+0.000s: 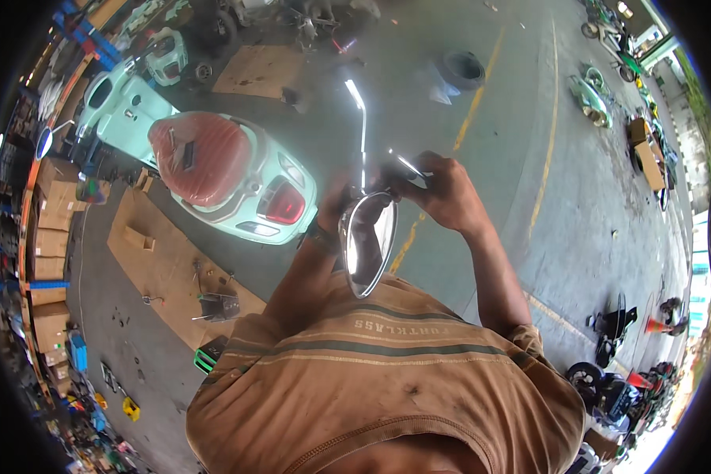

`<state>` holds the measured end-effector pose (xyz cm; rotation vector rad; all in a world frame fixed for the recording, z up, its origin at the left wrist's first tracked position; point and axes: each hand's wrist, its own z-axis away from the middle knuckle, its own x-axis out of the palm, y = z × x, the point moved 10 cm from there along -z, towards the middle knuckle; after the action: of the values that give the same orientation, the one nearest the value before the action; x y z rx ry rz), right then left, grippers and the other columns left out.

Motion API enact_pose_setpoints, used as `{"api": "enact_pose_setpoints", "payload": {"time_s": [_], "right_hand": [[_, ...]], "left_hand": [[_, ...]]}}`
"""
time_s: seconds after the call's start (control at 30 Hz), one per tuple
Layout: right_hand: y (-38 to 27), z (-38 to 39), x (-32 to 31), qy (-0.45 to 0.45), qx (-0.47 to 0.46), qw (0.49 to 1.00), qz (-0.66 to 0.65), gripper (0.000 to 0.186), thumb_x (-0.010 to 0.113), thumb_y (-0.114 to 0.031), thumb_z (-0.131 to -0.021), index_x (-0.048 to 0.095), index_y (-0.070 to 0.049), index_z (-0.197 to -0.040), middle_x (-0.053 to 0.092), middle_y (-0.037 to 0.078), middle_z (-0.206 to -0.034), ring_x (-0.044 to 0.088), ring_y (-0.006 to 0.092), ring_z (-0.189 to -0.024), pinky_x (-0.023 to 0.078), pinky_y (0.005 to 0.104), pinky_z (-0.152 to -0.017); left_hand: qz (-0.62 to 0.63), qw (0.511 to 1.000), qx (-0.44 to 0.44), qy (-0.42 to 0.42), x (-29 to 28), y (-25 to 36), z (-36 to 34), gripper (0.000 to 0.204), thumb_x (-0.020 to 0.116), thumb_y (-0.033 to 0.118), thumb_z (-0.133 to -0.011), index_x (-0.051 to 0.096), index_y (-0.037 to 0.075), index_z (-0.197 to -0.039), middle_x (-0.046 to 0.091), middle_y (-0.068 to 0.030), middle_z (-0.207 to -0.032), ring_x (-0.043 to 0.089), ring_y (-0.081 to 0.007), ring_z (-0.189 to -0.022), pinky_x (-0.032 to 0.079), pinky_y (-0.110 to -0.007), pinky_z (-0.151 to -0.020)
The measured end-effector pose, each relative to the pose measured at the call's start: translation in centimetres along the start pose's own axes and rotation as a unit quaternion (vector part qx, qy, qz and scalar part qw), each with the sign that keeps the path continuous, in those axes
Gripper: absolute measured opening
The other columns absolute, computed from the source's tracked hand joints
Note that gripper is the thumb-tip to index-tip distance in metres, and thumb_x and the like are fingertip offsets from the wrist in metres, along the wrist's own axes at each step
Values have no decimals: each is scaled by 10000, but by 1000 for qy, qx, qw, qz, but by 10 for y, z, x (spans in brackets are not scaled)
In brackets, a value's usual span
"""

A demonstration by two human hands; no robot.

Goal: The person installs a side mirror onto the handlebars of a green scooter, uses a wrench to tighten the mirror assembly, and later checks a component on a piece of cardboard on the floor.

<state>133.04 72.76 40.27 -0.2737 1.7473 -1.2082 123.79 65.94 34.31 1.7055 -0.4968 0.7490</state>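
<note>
Chrome rims a mirror (366, 249) at the centre of the frame, its bent stem (363, 130) pointing up. The left hand (336, 203) sits partly behind it — I cannot tell how its fingers stand. Right of centre, the right hand (445, 192) curls its fingers around a shiny piece (411, 169). Upper left — a mint-green scooter (213, 163).
</note>
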Motion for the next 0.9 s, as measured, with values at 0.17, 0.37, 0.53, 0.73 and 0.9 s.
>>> {"api": "enact_pose_setpoints", "payload": {"time_s": [0.17,0.37,0.53,0.73,0.9], "right_hand": [[78,-21,-26,-10,90,996,16,285,747,-220,-755,710,-47,-978,643,112,-838,623,229,-768,485,359,-724],[162,-96,-16,-64,128,976,-163,279,716,-129,-767,681,52,-975,679,79,-820,593,124,-787,486,306,-734],[190,-192,-34,-58,117,976,-173,211,669,-65,-779,681,52,-954,667,57,-779,587,108,-746,476,270,-685],[199,-294,-48,-28,17,954,-299,262,666,-93,-850,630,22,-1082,657,57,-933,572,119,-695,464,263,-680],[205,-370,-86,40,28,939,-340,197,661,-204,-875,592,-27,-928,502,-28,-698,334,10,-479,226,203,-423]], "left_hand": [[45,993,-79,-74,0,-49,-55,299,425,298,-951,536,38,-851,578,-88,-807,569,-159,-705,476,-296,-628],[1,989,-150,-3,-65,-95,-135,320,400,326,-968,529,63,-839,580,-61,-806,581,-161,-756,480,-291,-715],[75,980,-185,11,-92,-86,-222,350,371,317,-987,541,79,-794,553,-16,-737,555,-109,-686,475,-247,-672],[28,993,-110,26,-116,-30,-308,335,395,313,-991,569,65,-848,533,5,-736,538,-94,-675,469,-250,-641],[69,988,-89,101,-151,17,-341,296,428,297,-991,571,40,-957,534,-24,-848,606,-140,-838,530,-303,-760]]}}
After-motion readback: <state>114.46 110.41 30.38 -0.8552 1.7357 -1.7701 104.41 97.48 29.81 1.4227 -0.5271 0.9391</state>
